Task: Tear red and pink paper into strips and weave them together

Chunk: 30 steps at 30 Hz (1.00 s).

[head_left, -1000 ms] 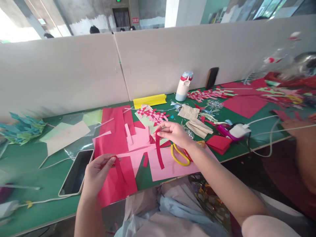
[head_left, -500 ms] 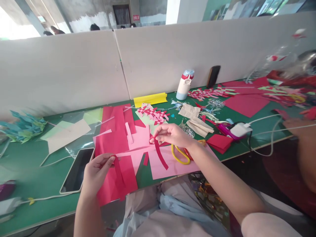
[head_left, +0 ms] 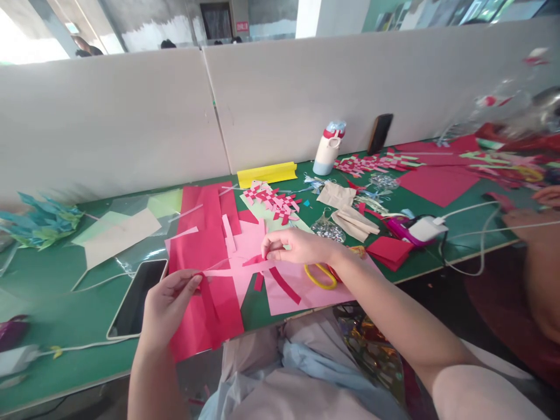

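My left hand (head_left: 168, 297) pinches the end of a light pink paper strip (head_left: 227, 272) between thumb and fingers. A red paper strip (head_left: 210, 303) hangs from the same fingertips. Over the pink sheet (head_left: 319, 297), my right hand (head_left: 297, 245) is closed in a pinch at the other end of the pink strip, where it meets another red strip (head_left: 285, 286). That red strip slants down toward the table's front edge. Below the hands lie a red paper sheet (head_left: 188, 321) and scissors with a yellow handle (head_left: 321, 286), partly covered by my right forearm.
A phone (head_left: 136, 303) lies left of the red sheet. Behind are woven red and pink paper pieces (head_left: 273, 201), yellow paper (head_left: 266, 173) and a bottle (head_left: 326, 154). Right are folded red paper (head_left: 389, 254), a white charger with cables (head_left: 426, 230) and another person's arm (head_left: 540, 251).
My right hand has moved slightly left and down, bringing its red strip onto the end of the pink strip. My left hand stays nearly in place, keeping its pinch.
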Each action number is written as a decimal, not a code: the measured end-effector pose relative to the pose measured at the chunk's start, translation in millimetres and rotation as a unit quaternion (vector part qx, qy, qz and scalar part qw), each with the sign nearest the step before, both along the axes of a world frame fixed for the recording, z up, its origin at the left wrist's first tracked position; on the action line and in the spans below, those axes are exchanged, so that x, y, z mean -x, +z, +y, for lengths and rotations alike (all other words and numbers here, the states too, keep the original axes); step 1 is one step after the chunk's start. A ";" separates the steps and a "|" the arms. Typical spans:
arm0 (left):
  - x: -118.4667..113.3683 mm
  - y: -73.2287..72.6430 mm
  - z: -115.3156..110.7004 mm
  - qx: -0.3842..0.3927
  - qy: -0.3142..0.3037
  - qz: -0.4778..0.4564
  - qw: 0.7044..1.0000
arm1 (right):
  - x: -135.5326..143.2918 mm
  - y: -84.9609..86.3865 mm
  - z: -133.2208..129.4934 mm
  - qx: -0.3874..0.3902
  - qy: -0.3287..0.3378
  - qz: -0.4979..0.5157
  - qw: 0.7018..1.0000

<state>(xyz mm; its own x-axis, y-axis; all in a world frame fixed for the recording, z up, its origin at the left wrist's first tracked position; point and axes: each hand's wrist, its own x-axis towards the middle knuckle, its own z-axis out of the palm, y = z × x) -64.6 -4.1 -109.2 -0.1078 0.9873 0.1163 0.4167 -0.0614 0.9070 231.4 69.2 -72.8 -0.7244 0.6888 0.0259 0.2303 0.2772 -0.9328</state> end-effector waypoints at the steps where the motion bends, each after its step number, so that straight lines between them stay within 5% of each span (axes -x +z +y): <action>1: 0.7 -0.7 -0.2 -0.002 0.000 0.000 1.000 | 1.5 -1.3 -0.4 0.016 0.006 0.014 1.000; 14: 3.3 -4.2 -0.8 -0.007 0.016 0.045 0.999 | 3.1 -20.2 -9.5 0.084 -0.028 0.164 0.982; 30: 6.0 -11.5 -0.6 0.006 0.032 0.040 0.999 | -5.7 -18.3 -17.5 0.091 -0.057 0.118 0.987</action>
